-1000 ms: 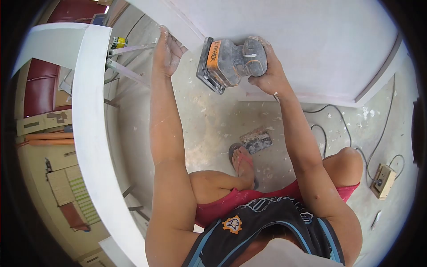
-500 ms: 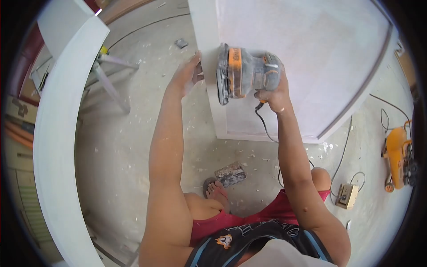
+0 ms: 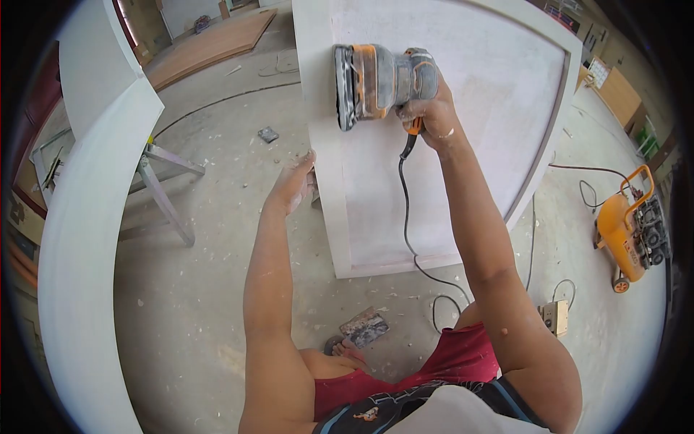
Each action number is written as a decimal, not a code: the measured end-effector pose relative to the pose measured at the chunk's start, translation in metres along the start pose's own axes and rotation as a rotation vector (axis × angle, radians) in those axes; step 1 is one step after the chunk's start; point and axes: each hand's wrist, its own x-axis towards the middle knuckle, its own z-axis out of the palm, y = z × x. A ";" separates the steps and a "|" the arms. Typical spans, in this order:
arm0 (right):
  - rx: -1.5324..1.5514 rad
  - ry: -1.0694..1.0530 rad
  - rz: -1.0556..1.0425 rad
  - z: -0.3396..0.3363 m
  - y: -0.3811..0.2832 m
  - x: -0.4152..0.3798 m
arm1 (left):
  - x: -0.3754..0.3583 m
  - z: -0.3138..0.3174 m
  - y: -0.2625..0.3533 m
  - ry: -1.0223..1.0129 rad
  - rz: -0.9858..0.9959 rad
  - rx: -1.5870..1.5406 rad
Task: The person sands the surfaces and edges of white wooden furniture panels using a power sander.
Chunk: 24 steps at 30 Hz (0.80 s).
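Observation:
A white framed panel [image 3: 448,181] stands upright in front of me, its inner face patchy white. My right hand [image 3: 431,116] is wrapped round a grey and orange power sander [image 3: 383,81], held side-on over the left frame strip of the panel with its flat pad facing left. A black cord [image 3: 406,202] hangs from the sander's handle and loops down to the floor. My left hand [image 3: 298,182], dusty white, is at the panel's left edge; its fingers are partly hidden behind that edge, so their grip is unclear.
A long curved white board [image 3: 76,267] runs down the left, beside a metal trestle [image 3: 165,189]. An orange compressor [image 3: 619,231] and a socket box [image 3: 555,317] are at the right. A stained block [image 3: 365,327] lies near my foot. Wooden boards [image 3: 213,49] lie at the back.
The view has tilted up, showing more of the background. The sander in my right hand has moved up along the frame strip; my left hand is now lower relative to it.

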 end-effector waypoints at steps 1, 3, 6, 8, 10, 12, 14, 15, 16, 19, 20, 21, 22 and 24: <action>0.007 -0.003 -0.011 0.001 -0.006 0.005 | -0.004 0.002 0.006 -0.009 0.009 -0.009; -0.033 -0.011 -0.037 0.003 -0.021 0.014 | -0.007 0.001 0.013 -0.003 -0.046 0.178; -0.081 -0.014 -0.048 0.007 -0.036 0.028 | -0.004 -0.001 0.007 -0.019 -0.040 0.063; -0.097 -0.032 -0.039 0.007 -0.043 0.033 | -0.008 -0.001 0.009 -0.023 -0.045 0.111; -0.058 -0.035 -0.043 0.009 -0.048 0.037 | -0.008 -0.004 0.010 -0.029 -0.046 0.169; -0.014 -0.034 -0.055 0.012 -0.053 0.039 | 0.000 -0.011 0.003 -0.096 -0.050 0.107; -0.023 -0.038 -0.074 0.014 -0.058 0.042 | 0.003 -0.014 0.000 -0.084 -0.052 0.118; -0.023 -0.036 -0.079 0.013 -0.060 0.045 | 0.003 -0.013 0.000 -0.065 -0.058 0.126; -0.018 -0.060 -0.052 0.011 -0.062 0.049 | 0.002 -0.014 0.000 -0.067 -0.057 0.128; -0.023 -0.127 -0.022 0.008 -0.064 0.049 | -0.002 -0.012 0.004 -0.045 -0.062 0.173; -0.034 -0.167 -0.020 0.007 -0.065 0.048 | 0.001 -0.014 0.001 -0.052 -0.052 0.141; -0.040 -0.165 -0.023 0.002 -0.063 0.042 | 0.002 -0.012 0.001 -0.060 -0.041 0.109; -0.010 -0.155 0.016 -0.004 -0.058 0.029 | 0.002 -0.012 0.002 -0.066 -0.038 0.105; 0.036 -0.077 -0.001 -0.004 -0.051 -0.009 | -0.004 -0.008 0.009 -0.028 -0.022 0.123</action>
